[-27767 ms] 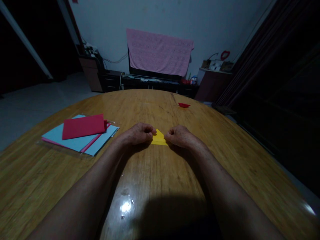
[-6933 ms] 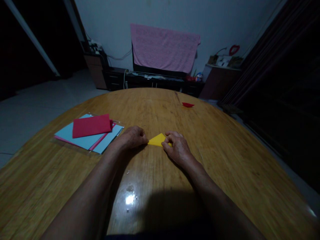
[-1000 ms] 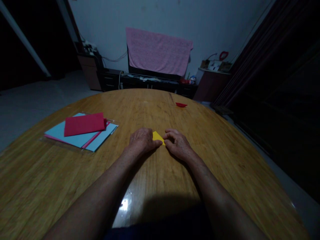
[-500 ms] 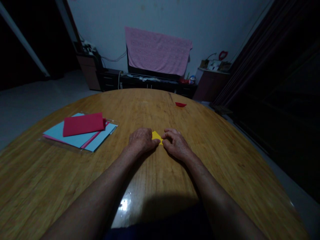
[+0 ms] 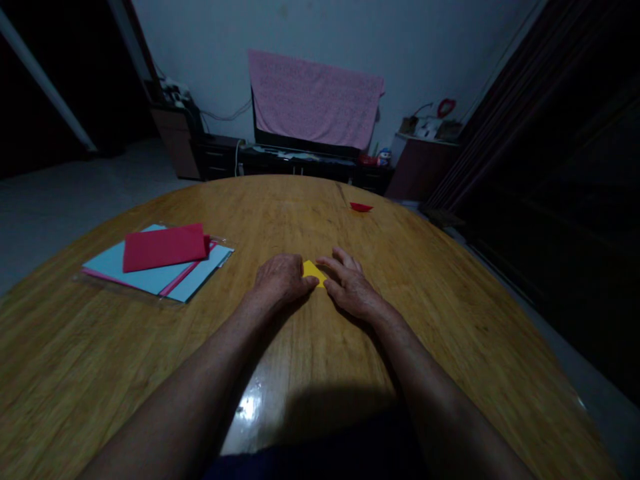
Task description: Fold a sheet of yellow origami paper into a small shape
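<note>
- Yellow folded paper (image 5: 313,272) lies between the hands on the table (image 5: 300,373), peak pointing away; long axis unclear, partly covered.
- Left hand (image 5: 283,277) presses it, thumb on top.
- Right hand (image 5: 350,283), fingers spread, touches its right edge.

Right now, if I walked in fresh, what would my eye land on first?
Probably the bright yellow folded paper, between the left hand and the right hand on the wooden table. Next, the crimson folded sheet on pale blue paper at the table's left, and the big pink cloth hanging by the far wall. A small red shape sits toward the table's far right.
</note>
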The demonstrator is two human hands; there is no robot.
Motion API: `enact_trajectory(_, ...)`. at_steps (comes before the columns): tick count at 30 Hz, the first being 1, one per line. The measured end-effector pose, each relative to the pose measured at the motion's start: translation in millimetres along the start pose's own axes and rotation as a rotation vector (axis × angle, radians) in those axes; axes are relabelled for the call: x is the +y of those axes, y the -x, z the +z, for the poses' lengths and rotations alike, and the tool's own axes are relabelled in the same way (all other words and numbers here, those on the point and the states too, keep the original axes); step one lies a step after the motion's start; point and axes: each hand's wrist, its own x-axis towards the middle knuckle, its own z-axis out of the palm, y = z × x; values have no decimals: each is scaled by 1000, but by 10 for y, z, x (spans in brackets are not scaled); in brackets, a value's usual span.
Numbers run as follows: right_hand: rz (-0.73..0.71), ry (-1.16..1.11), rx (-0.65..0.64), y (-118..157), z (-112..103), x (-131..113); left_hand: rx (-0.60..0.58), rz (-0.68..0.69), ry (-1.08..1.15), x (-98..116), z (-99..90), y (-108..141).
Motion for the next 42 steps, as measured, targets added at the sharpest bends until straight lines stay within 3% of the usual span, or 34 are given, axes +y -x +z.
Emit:
enact_trajectory(11, 33, -11, -125, 32, -72, 28, 2, 34, 30, -44, 8, -23)
enact_trajectory(16, 16, -39, -135, 32, -126, 46, 8, 66, 57, -70, 8, -33)
enact_trajectory(22, 131, -61, -128, -11, -128, 17, 6, 60, 74, -83, 10, -43)
enact_trajectory(28, 107, 87, -72, 7, -31, -59, 5, 60, 86, -66, 7, -28)
enact_trajectory(36, 146, 84, -162, -23, -104, -55, -16, 78, 269, -205, -6, -69)
enact_trajectory(42, 153, 114, 25, -47, 39, -152, -46, 48, 491, -316, 23, -94)
